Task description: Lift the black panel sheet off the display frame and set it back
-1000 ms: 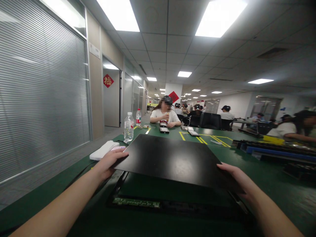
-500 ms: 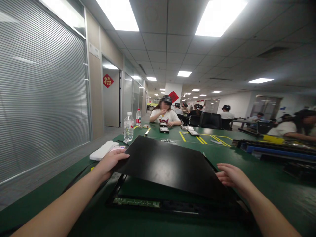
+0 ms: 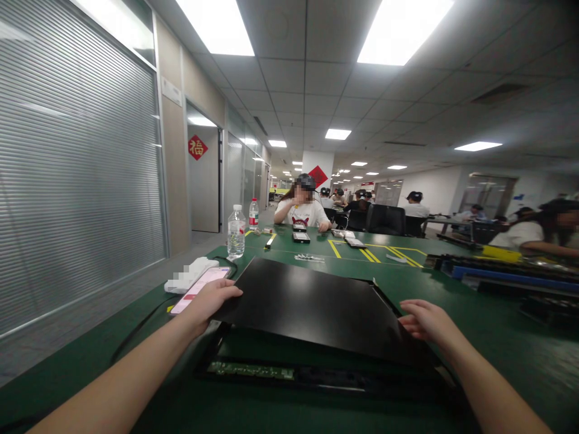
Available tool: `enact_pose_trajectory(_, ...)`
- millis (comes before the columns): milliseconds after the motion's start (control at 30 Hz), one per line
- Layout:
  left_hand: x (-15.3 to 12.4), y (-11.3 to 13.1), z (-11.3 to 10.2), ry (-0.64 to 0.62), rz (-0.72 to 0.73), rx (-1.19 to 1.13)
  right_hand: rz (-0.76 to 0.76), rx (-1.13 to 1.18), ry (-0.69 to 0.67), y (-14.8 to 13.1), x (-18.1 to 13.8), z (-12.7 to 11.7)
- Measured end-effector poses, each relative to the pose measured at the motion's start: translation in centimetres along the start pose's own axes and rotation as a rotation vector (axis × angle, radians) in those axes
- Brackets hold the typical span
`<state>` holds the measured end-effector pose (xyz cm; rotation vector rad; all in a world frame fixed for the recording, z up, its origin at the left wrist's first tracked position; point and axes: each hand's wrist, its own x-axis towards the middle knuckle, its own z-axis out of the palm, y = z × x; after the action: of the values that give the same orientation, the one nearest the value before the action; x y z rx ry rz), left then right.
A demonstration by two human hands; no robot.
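A large flat black panel (image 3: 312, 304) lies tilted over a black frame (image 3: 316, 380) that has a green circuit strip (image 3: 249, 370) along its near edge. My left hand (image 3: 213, 298) grips the panel's left edge, fingers curled over it. At the panel's right edge my right hand (image 3: 424, 319) rests with the fingers bent against the rim. The panel's near edge sits a little above the frame.
The green table (image 3: 497, 337) carries a phone with a pink screen (image 3: 199, 289), a white object (image 3: 185, 277), two water bottles (image 3: 236, 231), small devices and yellow tape lines (image 3: 371, 255). Blue and black trays (image 3: 506, 274) lie right. Several people sit at the far end and right.
The panel has come down from a raised position towards the frame, its far edge dropping. My right hand shifted from under the right edge to beside it. The phone now shows.
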<state>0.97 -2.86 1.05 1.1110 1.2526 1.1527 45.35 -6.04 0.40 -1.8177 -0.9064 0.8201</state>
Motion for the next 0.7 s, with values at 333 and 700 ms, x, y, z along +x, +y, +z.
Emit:
enact_pose_trajectory(333, 0.0, -0.2, 0.1, 0.000, 0.050, 0.040, -0.096, -0.165, 0.047, 0.4, 0.9, -0.6)
enact_pose_trajectory(700, -0.9, 0.2, 1.1, 0.028, 0.043, 0.067, -0.162, -0.270, 0.107, 1.2, 1.9, -1.2)
